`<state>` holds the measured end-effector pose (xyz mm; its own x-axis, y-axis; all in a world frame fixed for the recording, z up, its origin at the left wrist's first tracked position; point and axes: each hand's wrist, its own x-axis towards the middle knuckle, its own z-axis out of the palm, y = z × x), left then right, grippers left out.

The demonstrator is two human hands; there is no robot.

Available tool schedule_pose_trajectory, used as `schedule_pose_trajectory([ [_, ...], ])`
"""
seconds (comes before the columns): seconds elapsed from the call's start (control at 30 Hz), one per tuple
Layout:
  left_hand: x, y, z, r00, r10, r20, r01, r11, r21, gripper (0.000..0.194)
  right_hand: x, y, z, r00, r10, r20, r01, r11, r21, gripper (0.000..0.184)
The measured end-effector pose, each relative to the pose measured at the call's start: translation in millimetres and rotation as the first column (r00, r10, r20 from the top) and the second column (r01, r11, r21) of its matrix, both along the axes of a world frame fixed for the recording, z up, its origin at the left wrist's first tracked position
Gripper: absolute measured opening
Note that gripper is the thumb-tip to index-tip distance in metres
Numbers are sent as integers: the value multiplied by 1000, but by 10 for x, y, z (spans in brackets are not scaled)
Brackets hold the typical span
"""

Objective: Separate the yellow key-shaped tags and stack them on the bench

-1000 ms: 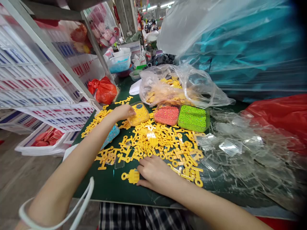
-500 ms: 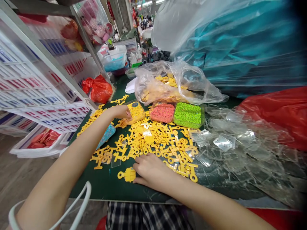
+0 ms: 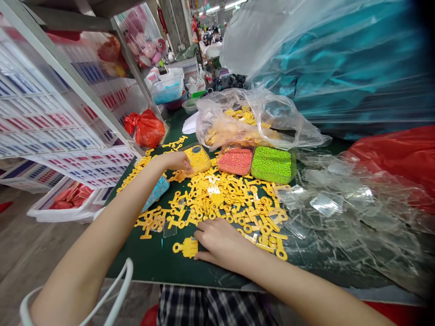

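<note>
My left hand (image 3: 181, 161) reaches to the near left side of a clear tray of yellow beads (image 3: 200, 158), its fingers curled down at the beads and the fingertips hard to see. On the table near me, my right hand (image 3: 217, 239) rests with fingers bent at the right end of a flat yellow plastic piece (image 3: 189, 247) with a ring at its left end; thumb and fingers hold that end. Beyond the right hand spreads a pile of similar yellow pieces (image 3: 220, 199). Under my left forearm, a blue bead tray (image 3: 158, 192) is partly hidden.
Trays of pink beads (image 3: 235, 160) and green beads (image 3: 273, 164) stand right of the yellow one. Behind them lies a clear bag of yellow pieces (image 3: 248, 122). Many clear plastic pieces (image 3: 343, 213) cover the right side. A red bag (image 3: 149, 129) sits by the crates at left.
The whole view has shifted a little, so things appear slightly further right. Both hands stay at the same places, the left at the yellow beads, the right at the yellow piece.
</note>
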<state>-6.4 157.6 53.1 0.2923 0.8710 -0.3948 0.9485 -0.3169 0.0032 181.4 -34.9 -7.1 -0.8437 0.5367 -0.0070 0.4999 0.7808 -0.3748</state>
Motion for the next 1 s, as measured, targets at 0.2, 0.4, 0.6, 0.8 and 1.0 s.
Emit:
schedule_pose_trajectory([
  [0.2, 120, 17, -18, 994, -5, -105, -3, 997, -75, 34, 14, -2, 2, 1000, -3, 10, 3, 1000, -11, 32],
  [0.4, 186, -53, -45, 995, 5, -101, -3, 1000, 20, 24, 14, 14, -9, 999, 3, 31, -3, 1000, -1, 35],
  [0.6, 142, -369, 72, 999, 6, 46, -19, 958, 285, 23, 9, -2, 29, 999, 8, 40, -9, 1000, 26, 35],
  [0.8, 159, -1355, -19, 832, -159, 531, -194, 814, 548, 24, 2, -4, 30, 1000, -10, 30, 9, 999, 37, 36],
  [1.0, 43, -2202, -553, 739, 22, 674, -341, 874, 345, 23, 7, 28, -34, 998, -48, -47, 52, 995, 90, 51],
])
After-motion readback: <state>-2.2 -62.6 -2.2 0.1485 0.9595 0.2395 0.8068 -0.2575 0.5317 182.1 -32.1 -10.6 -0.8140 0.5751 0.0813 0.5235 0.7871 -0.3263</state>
